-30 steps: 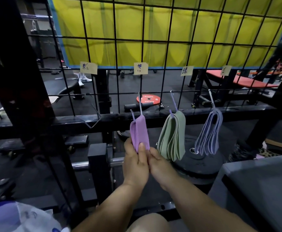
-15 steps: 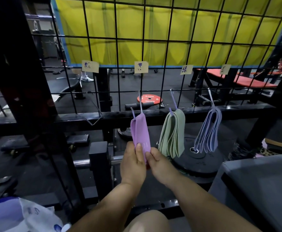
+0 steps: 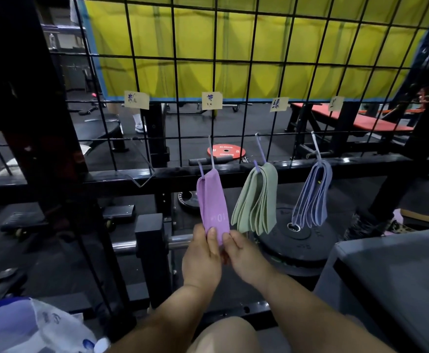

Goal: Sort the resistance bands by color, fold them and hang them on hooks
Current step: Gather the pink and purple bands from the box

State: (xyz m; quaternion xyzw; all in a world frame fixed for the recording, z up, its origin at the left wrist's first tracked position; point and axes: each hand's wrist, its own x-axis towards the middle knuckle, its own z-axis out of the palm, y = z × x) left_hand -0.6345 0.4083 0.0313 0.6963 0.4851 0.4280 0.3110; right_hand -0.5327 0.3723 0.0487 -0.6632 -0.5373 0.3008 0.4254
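Pinching the bottom of the purple band (image 3: 212,200), both hands work low at the middle of the wire grid (image 3: 233,57). The left hand (image 3: 202,258) lays its thumb flat on the band's front with the fingers tucked behind, grip nipped on the lower end. The right hand (image 3: 246,258) comes in from the other side, thumb on the band's lower right edge, grip pinching that same end, and the two hands sit just beside each other. The band hangs folded from a hook (image 3: 211,156) on the grid, under the second paper label (image 3: 211,100), with a white "10" showing low on its front. Just to the right, a thick bunch of green bands (image 3: 256,200) hangs from its own hook (image 3: 259,149), fanned out at the bottom, near the right thumb but apart from it. Further right, the blue bands (image 3: 312,197) hang in long loops from a third hook (image 3: 315,145). Behind the grid there's a yellow curtain (image 3: 259,47) up top and a red plate (image 3: 226,151) on the floor. A black plate (image 3: 297,235) lies below the green and blue bunches. Bottom left, a plastic bag (image 3: 42,327) sits at the frame's edge.
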